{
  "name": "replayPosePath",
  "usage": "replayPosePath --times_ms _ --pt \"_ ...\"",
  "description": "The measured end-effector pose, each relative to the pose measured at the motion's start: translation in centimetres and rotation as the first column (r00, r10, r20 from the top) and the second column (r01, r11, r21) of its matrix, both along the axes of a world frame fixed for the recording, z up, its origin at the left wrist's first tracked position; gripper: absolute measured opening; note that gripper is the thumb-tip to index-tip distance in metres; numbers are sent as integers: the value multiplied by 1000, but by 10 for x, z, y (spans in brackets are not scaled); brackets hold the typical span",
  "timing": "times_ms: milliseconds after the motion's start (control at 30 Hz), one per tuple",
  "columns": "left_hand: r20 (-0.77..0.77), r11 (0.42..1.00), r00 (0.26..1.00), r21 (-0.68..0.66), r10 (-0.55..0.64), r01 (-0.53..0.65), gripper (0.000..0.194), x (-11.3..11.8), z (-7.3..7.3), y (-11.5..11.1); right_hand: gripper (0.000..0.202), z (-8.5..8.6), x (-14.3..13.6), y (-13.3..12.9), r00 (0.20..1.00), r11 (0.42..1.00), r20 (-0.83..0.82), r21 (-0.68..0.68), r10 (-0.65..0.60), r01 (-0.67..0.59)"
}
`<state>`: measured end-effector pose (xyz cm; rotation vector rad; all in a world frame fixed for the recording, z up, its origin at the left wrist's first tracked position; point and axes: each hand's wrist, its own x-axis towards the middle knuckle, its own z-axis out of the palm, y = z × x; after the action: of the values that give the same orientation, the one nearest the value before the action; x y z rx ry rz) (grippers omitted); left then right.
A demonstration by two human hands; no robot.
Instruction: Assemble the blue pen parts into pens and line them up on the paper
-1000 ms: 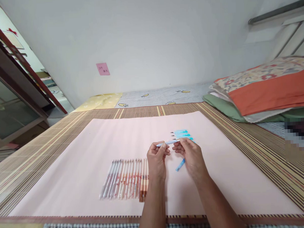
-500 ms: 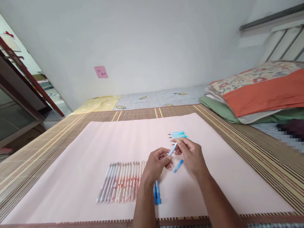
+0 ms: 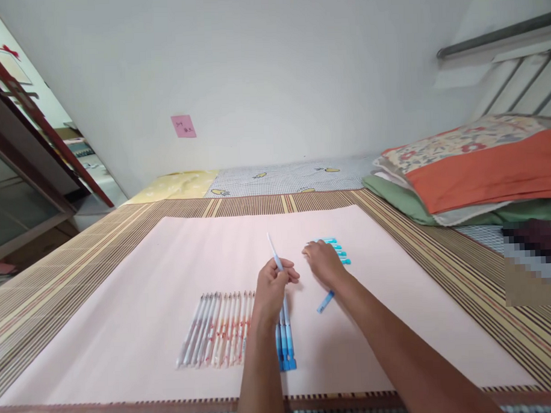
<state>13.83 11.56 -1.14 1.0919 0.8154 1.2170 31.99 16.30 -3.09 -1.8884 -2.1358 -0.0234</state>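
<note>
My left hand point(image 3: 274, 285) is closed around a slim white and pale-blue pen barrel point(image 3: 276, 257), its narrow end pointing up and away. Beyond it to the right, my right hand point(image 3: 322, 260) bends over several turquoise-ended pen refills point(image 3: 343, 253), fingers drawn together at their left ends. Whatever those fingertips pinch is hidden. A short blue pen piece point(image 3: 325, 302) lies by my right forearm. Several blue pens point(image 3: 287, 344) lie side by side, partly behind my left arm. Left of them is a row of grey and cream pens with red patterns point(image 3: 221, 329).
A pale pink sheet point(image 3: 125, 314) covers much of the striped mat point(image 3: 79, 273). Folded bedding with an orange band point(image 3: 482, 181) is stacked at the right. Behind stands a white wall with a pink note point(image 3: 183, 126).
My hands have parted. The left keeps the pen barrel, now tilted upward, while the right has moved away and up to the turquoise-ended refills.
</note>
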Motion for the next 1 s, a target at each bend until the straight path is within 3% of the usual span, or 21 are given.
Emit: replayPosePath --times_ms 267,433,500,567,633,700,800,1000 --pt "25 997 999 -70 32 -31 19 0 -3 3 22 -15 -17 16 998 999 50 -32 44 -43" --pt "35 997 998 -65 48 -45 15 2 1 2 17 -7 -13 0 996 999 -93 -34 6 -9" --pt "-14 997 998 -47 68 -69 12 4 1 1 13 -2 -13 -16 975 1000 -221 -30 -1 -5" --pt "-87 996 993 -18 80 -82 21 7 1 0 9 6 -13 -37 875 999 -483 21 37 -30" --pt "-132 998 989 1 60 -60 29 11 1 -1 9 13 -17 -59 663 992 -738 115 123 -56" --pt "-141 1000 990 6 17 -16 33 15 -1 -1 13 19 -22 -77 543 986 -823 157 166 -63" --pt "-122 1000 992 7 -20 21 30 18 -3 -2 14 23 -31 -90 471 981 -861 185 192 -62" --pt "-33 999 999 -32 -13 12 27 15 -5 0 9 19 -39 -86 419 969 -885 244 205 39"
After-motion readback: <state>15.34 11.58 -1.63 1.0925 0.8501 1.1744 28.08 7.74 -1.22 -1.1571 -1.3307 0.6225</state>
